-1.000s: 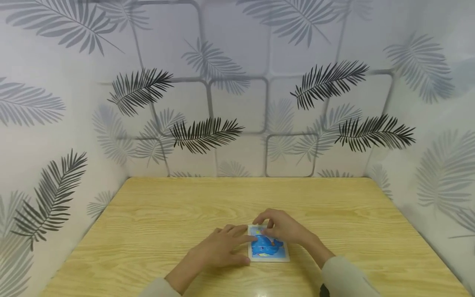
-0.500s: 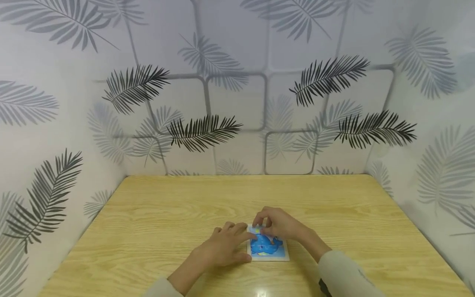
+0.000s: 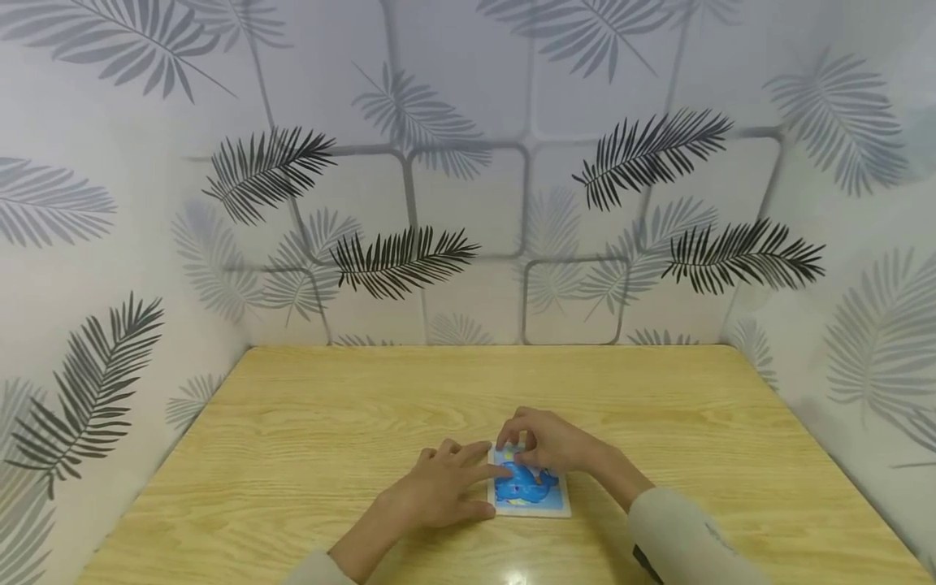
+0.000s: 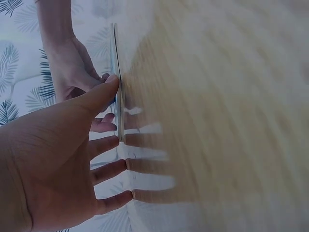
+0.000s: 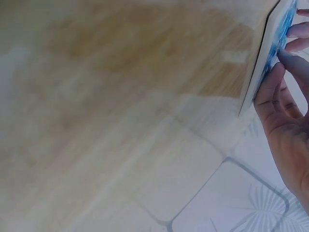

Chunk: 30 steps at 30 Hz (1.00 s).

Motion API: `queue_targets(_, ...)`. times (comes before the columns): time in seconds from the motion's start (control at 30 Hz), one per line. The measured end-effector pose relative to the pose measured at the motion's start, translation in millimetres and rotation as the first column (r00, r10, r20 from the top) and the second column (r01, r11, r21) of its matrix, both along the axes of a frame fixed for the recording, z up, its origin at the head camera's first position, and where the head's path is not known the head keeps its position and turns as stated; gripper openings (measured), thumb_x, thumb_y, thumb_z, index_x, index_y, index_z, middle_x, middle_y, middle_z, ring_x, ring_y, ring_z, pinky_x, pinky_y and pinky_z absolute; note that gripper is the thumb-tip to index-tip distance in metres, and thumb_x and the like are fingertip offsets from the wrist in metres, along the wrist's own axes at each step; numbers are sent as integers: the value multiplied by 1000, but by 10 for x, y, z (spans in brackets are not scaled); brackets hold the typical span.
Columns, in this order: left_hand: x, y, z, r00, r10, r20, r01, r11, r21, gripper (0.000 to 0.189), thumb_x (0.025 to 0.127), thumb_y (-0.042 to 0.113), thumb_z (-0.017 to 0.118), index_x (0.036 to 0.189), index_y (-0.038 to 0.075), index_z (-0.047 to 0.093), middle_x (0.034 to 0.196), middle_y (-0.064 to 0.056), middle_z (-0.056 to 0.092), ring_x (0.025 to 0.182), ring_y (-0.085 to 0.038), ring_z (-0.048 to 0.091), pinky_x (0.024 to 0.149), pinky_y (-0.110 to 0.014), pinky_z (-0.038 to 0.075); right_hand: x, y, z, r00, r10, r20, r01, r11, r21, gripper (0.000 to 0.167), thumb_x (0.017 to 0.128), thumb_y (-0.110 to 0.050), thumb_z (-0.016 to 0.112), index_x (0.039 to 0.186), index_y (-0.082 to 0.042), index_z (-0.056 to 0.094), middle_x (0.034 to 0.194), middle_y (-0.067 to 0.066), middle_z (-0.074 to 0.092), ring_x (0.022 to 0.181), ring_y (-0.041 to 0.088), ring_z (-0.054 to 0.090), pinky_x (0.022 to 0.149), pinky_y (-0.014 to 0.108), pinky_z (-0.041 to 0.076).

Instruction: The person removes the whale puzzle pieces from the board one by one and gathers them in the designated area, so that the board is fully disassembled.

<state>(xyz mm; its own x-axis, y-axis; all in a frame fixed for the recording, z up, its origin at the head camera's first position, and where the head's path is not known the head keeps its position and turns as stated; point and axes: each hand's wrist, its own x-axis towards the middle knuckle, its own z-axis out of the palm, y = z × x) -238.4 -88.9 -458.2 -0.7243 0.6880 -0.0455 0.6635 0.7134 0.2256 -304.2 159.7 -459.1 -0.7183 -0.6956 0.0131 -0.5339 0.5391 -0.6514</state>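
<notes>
A small square whale puzzle (image 3: 530,500), with a blue whale on light blue and a white border, lies flat on the wooden table. My left hand (image 3: 439,487) is spread along its left side, the index fingertip on the picture and the thumb at the near left corner. At the far edge, my right hand (image 3: 552,443) bends thumb and fingers close together over the puzzle's upper part and hides some of it. In the right wrist view, the right thumb and curled index finger (image 5: 270,84) touch the puzzle's face and rim.
The pale wood table (image 3: 307,414) reaches back to a wall (image 3: 468,203) with leaf patterns. Similar patterned panels rise on the left and right sides. Light sleeves (image 3: 687,536) cover both forearms.
The head view has shifted slightly. My left index finger lies a little farther over the whale; the right hand stays at the puzzle's far edge with hardly any movement.
</notes>
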Motion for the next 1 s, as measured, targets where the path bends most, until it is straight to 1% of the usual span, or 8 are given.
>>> queue_targets(0.13, 12, 29, -9, 1000, 11, -12, -11, 1000, -6, 56, 101, 55, 59, 154, 40, 48, 166, -8, 36, 139, -36, 44, 106, -64, 41, -17, 9, -1, 1000, 26, -7, -26, 1000, 14, 26, 96, 0, 70, 117, -16, 73, 111, 7, 59, 83, 14, 59, 74, 27, 54)
queue_targets(0.27, 1, 38, -63, 999, 10, -31, -10, 1000, -16, 58, 101, 56, 58, 155, 41, 46, 166, -7, 36, 139, -36, 44, 106, -65, 42, -31, -1, -16, 997, 45, -57, -43, 998, 45, 25, 98, -1, 65, 116, -18, 73, 110, 4, 60, 91, 14, 59, 81, 30, 53)
queue_targets(0.37, -15, 29, -88, 999, 2, -37, -3, 1000, -24, 58, 101, 57, 57, 155, 43, 45, 166, -6, 36, 138, -35, 44, 105, -65, 42, -34, -21, -15, 991, 75, -108, -67, 995, 70, 28, 99, 1, 61, 116, -18, 73, 109, 3, 61, 92, 12, 57, 84, 30, 52)
queue_targets(0.57, -9, -12, 3, 1000, -11, -19, 10, 999, -35, 59, 99, 57, 62, 155, 46, 46, 167, -3, 35, 135, -31, 45, 104, -61, 41, -14, -81, 59, 976, 142, -166, -119, 983, 141, 34, 100, 6, 53, 118, -15, 72, 106, 3, 59, 80, 7, 54, 77, 26, 52)
queue_targets(0.67, -2, -22, 29, 1000, -19, -23, 18, 999, -43, 60, 99, 57, 61, 155, 46, 45, 168, -2, 34, 135, -31, 45, 104, -61, 41, -1, -104, 78, 974, 143, -173, -113, 978, 175, 38, 99, 8, 49, 119, -17, 70, 106, 3, 58, 83, 10, 55, 78, 27, 52)
queue_targets(0.73, 8, -20, 43, 999, -25, -26, 24, 999, -46, 60, 99, 57, 61, 155, 45, 45, 168, -3, 34, 135, -32, 45, 104, -62, 42, 3, -109, 73, 980, 125, -154, -97, 979, 180, 40, 98, 9, 48, 118, -19, 68, 109, 3, 57, 90, 14, 56, 78, 28, 53)
queue_targets(0.83, 15, -14, 46, 999, -29, -26, 27, 998, -49, 60, 99, 57, 61, 155, 45, 45, 167, -4, 35, 134, -32, 46, 104, -62, 43, 4, -98, 55, 992, 87, -92, -71, 984, 161, 41, 96, 11, 49, 118, -21, 63, 113, 3, 56, 93, 16, 57, 75, 28, 54)
queue_targets(1.0, 14, -9, 60, 998, -33, -47, 30, 998, -63, 60, 98, 57, 61, 155, 45, 45, 165, -5, 37, 132, -32, 47, 103, -61, 44, 17, -66, 55, 998, 53, 20, -55, 995, 87, 37, 95, 8, 58, 122, -17, 57, 117, 7, 53, 83, 17, 57, 68, 26, 54)
